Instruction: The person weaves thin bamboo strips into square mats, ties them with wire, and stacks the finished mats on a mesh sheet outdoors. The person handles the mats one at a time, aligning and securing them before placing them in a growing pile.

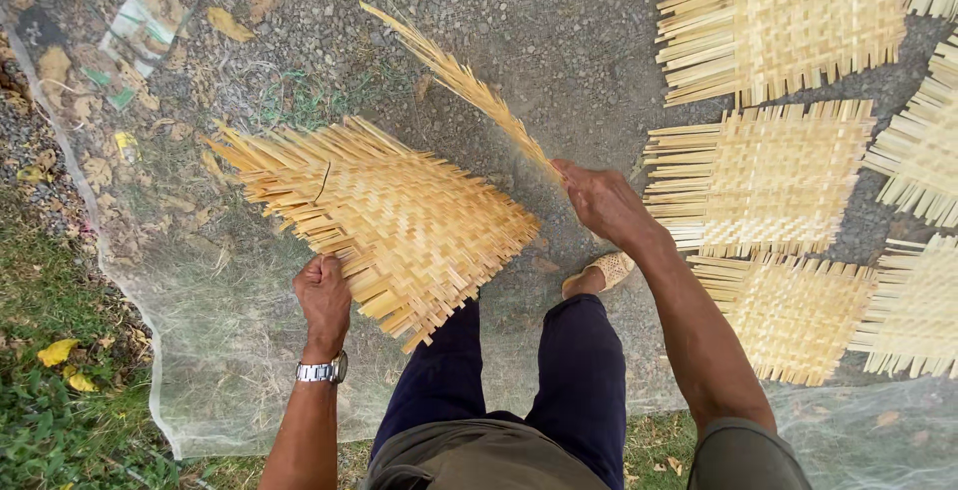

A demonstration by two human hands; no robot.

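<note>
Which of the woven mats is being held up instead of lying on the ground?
The darker golden mat on the left. The left hand grips its edge, holding it tilted, while the paler mats lie flat on the ground to the right.

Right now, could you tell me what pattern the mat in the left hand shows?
The woven mat is golden-yellow with a diagonal herringbone weave, seen in the head view.
</note>
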